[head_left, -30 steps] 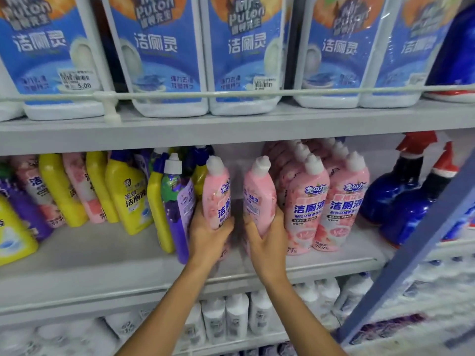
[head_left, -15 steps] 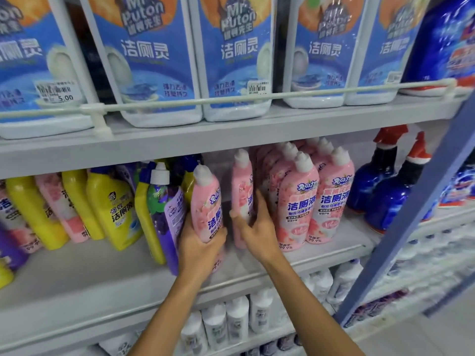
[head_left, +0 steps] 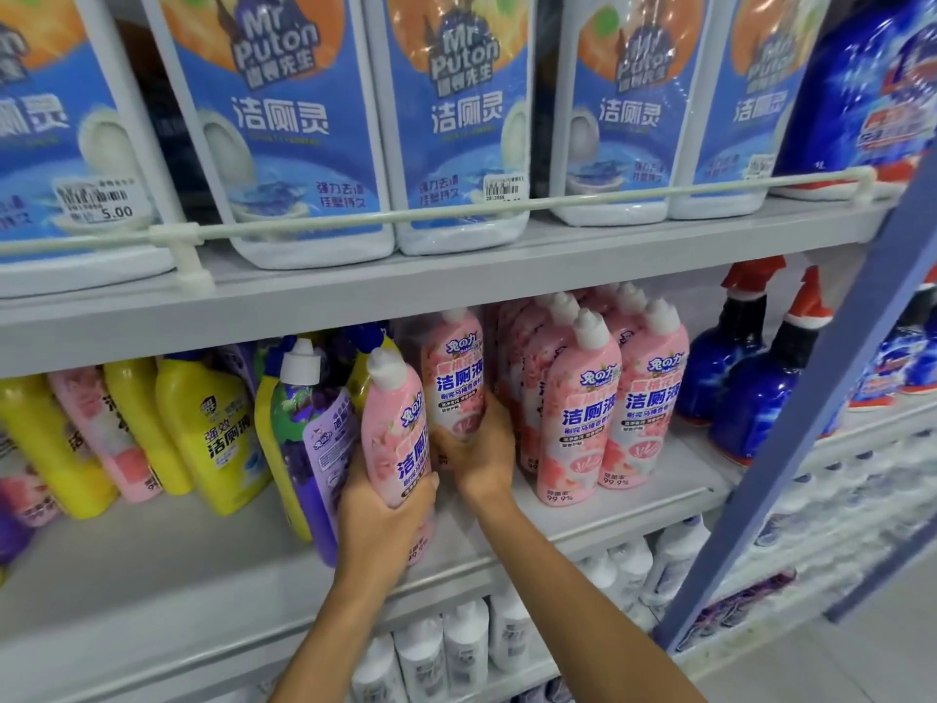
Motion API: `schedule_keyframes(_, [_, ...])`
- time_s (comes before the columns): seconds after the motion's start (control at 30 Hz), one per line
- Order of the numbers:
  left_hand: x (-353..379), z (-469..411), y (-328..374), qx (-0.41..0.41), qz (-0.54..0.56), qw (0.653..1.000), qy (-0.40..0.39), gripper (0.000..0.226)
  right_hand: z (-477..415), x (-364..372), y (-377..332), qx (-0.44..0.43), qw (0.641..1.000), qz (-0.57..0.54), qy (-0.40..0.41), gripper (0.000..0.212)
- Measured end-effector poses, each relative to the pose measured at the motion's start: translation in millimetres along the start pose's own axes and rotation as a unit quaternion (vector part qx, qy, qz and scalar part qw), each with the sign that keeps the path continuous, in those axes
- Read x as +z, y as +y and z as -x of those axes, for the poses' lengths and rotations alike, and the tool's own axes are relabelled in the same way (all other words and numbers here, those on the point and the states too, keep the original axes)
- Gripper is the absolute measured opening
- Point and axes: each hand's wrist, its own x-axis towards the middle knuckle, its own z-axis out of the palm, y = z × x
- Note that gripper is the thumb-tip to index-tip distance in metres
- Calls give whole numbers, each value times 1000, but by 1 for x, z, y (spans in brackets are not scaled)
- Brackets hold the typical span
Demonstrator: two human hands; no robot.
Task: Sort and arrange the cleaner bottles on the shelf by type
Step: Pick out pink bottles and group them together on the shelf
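Fingers of your left hand are curled round the lower half of a pink cleaner bottle, thumb across its front, a full closed grip. That bottle leans with its white cap toward the left, its base low over the front of the middle shelf; you cannot tell whether the base touches the shelf. Your right hand wraps the bottom of a 2nd pink bottle, fingers bent round its right side. It stands upright just behind and to the right of the 1st, label facing you.

Just to the right of your right hand stands a packed group of matching pink bottles, running toward the back of the shelf. On the other side, a purple bottle with a white cap presses against the bottle in your left hand. Further left are yellow bottles, all tilted, with another pink one between 2 of them. Well to the right stand 2 blue spray bottles with red triggers.

On the shelf above, large white jugs with blue "Mr Puton" labels sit behind a white rail. Below the middle shelf, white bottles stand in a row. A blue upright post slants across the right side.
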Motion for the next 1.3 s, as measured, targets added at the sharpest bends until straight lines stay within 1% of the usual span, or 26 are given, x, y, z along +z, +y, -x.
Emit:
schedule_keyframes(0.1, [0,0,0,-10,0,1000,1,51,-17,17,8,-7,999,31,28,77])
schedule_keyframes(0.13, [0,1,1,-12,0,1000,1,52,-21,21,8,-10,999,37,34,76])
schedule_keyframes(0.27, [0,3,5,-14,-4,1000,5,53,-33,23,-11,3,997,59,44,58])
schedule_keyframes(0.33, [0,4,6,-16,-6,1000,7,52,-41,25,-14,9,996,61,56,57])
schedule_keyframes(0.47, [-1,4,6,-22,-18,1000,0,45,-47,30,-11,4,995,68,75,62])
schedule_keyframes(0.57, [-3,3,6,-19,-26,999,1,38,-47,30,-14,-8,994,79,73,58])
schedule_keyframes(0.63, [-5,4,6,-19,-29,999,-2,40,-48,30,-15,-9,994,84,69,55])
schedule_keyframes(0.73, [-7,8,9,-15,-31,999,-28,53,-49,30,-16,-6,993,97,68,55])
schedule_keyframes(0.8, [-10,15,10,-16,-33,999,-33,57,-49,31,-15,-4,993,100,70,56])
schedule_keyframes(0.93, [-18,28,7,3,-81,997,6,46,-45,30,-13,-14,992,96,80,58])
schedule_keyframes(1.07, [-23,35,6,20,-101,994,35,47,-30,26,-12,-49,994,38,91,48])
schedule_keyframes(1.17, [-21,33,4,30,-116,993,25,53,-18,6,-14,-53,997,6,56,35])
schedule_keyframes(1.23, [-17,29,2,37,-127,991,16,55,-9,-15,-15,-25,1000,-16,-2,34])
schedule_keyframes(1.3, [-10,24,4,49,-139,989,5,55,6,-40,-21,-9,996,-67,-51,35])
